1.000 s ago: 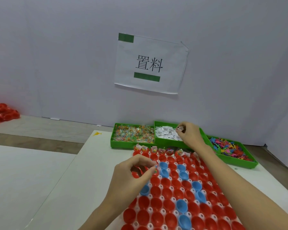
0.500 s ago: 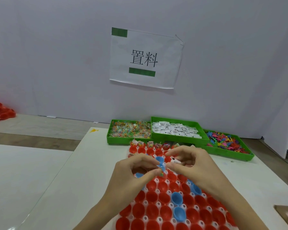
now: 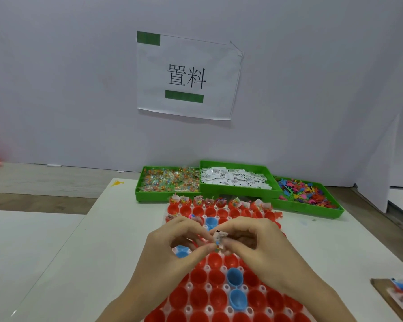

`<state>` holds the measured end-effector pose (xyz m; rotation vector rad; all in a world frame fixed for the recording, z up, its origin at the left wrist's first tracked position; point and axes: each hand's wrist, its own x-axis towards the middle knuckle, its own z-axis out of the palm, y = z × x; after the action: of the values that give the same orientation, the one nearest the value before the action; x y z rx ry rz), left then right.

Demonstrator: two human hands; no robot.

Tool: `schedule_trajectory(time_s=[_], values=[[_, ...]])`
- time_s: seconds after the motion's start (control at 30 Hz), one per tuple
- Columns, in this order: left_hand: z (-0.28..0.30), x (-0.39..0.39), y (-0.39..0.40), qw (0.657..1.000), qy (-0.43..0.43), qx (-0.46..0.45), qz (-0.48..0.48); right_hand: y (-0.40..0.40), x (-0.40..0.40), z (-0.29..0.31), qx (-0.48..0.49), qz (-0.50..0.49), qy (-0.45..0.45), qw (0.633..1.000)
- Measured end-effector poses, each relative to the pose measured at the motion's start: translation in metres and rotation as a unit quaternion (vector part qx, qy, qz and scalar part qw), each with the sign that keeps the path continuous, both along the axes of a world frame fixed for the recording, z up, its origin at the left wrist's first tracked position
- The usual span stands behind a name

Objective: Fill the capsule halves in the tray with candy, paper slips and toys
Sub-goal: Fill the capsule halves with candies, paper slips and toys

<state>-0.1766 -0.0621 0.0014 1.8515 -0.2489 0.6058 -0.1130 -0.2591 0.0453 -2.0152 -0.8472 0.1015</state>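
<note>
White worktop (image 3: 107, 228), both hands pinching one paper slip (image 3: 221, 234) over the tray (image 3: 209, 289); fumble the handoff and it drops toward 6 o'clock cups.

Plain white wall (image 3: 79, 77) up ahead with a paper sign (image 3: 186, 75) taped on it, white table (image 3: 116, 240) underneath, wood-look floor (image 3: 44, 182) off left.

my left hand (image 3: 172, 249) and right hand (image 3: 261, 247) meet fingertip to fingertip over the capsule tray (image 3: 196, 296), pinching a paper slip (image 3: 221, 234) and a small candy (image 3: 217, 247) between them. beyond on the desk (image 3: 107, 228) sit three green bins: candy (image 3: 170, 180), slips (image 3: 235, 178), toys (image 3: 305, 194).
</note>
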Motion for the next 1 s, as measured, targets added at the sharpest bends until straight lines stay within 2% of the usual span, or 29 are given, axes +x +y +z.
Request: schedule_trajectory(time_s=[0.13, 0.3, 0.37, 0.43, 0.53, 0.63, 0.77, 1.0], values=[[-0.003, 0.0, -0.002, 0.999, -0.009, 0.034, -0.012, 0.0, -0.004, -0.001, -0.054, 0.026, -0.071, 0.996], [-0.001, -0.001, -0.004, 1.0, 0.001, 0.015, 0.004, -0.008, -0.001, 0.008, -0.056, 0.057, -0.049, 0.996], [0.001, -0.001, -0.002, 1.0, 0.001, 0.007, 0.01, -0.017, 0.015, 0.014, -0.022, 0.01, -0.046, 0.999], [0.001, 0.0, 0.0, 1.0, 0.008, 0.008, 0.01, -0.029, 0.045, 0.016, 0.017, -0.084, -0.046, 0.995], [0.001, 0.0, 0.002, 1.0, 0.018, 0.003, 0.011, -0.049, 0.111, 0.011, 0.032, -0.248, -0.033, 0.968], [0.001, 0.001, 0.002, 1.0, 0.022, 0.002, 0.014, -0.071, 0.176, -0.005, -0.058, -0.356, -0.04, 0.932], [0.001, 0.001, 0.005, 1.0, 0.02, 0.0, 0.015, -0.088, 0.222, -0.023, -0.259, -0.311, -0.045, 0.913], [0.0, 0.002, 0.005, 1.0, 0.021, 0.007, 0.004, -0.084, 0.248, -0.022, -0.339, -0.282, -0.008, 0.897]])
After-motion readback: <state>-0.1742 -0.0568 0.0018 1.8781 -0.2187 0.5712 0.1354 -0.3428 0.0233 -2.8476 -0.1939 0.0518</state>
